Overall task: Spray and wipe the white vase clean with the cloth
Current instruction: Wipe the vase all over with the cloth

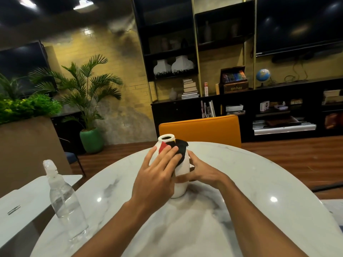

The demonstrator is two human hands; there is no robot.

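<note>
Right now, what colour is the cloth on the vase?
Mostly black cloth with a red patch; head view.

Round marble table (pixel 241 182) fills 6 o'clock. Orange chair (pixel 200 128) just behind it at 12. Potted palm (pixel 89 86) in green pot (pixel 91 140) at 10. Leafy planter box (pixel 27 106) and white side table (pixel 27 197) at 9. Black shelf unit (pixel 167 43) from 12 to 3 holds two white jars (pixel 162 67), book stack (pixel 190 89), Harry Potter box (pixel 235 84), globe (pixel 263 75). Dark wall screen (pixel 297 25) at 1.

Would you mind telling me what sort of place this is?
Probably an office lounge or meeting room: a round white marble-topped table, black wall shelving holding books and vases, and a large dark wall-mounted screen.
</note>
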